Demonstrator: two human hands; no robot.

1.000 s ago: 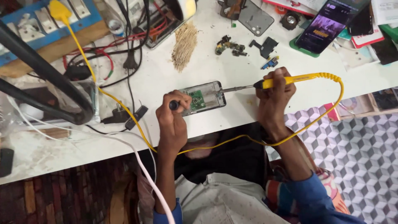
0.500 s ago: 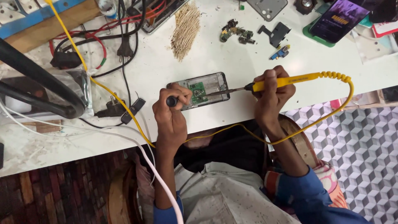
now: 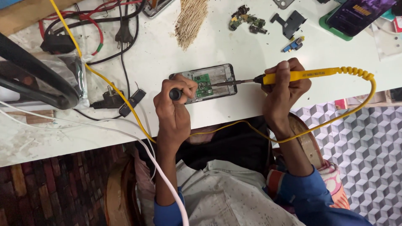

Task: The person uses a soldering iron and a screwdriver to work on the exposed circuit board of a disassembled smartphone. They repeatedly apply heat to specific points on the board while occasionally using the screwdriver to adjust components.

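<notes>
A white, stained and scuffed worktable (image 3: 217, 50) fills the far part of the scene, its near edge running across from lower left to upper right. The surface is evenly lit, without hard shadows. Beneath the table edge on the near left lies a floor of dark reddish-brown brick-patterned tiles (image 3: 50, 192). On the near right the floor covering changes to a grey-and-white sheet printed with a cube pattern (image 3: 360, 159). A pale wooden board (image 3: 29, 14) sits at the far left corner of the table, and a curved black tubular frame (image 3: 37, 71) crosses the left side above the tabletop.
</notes>
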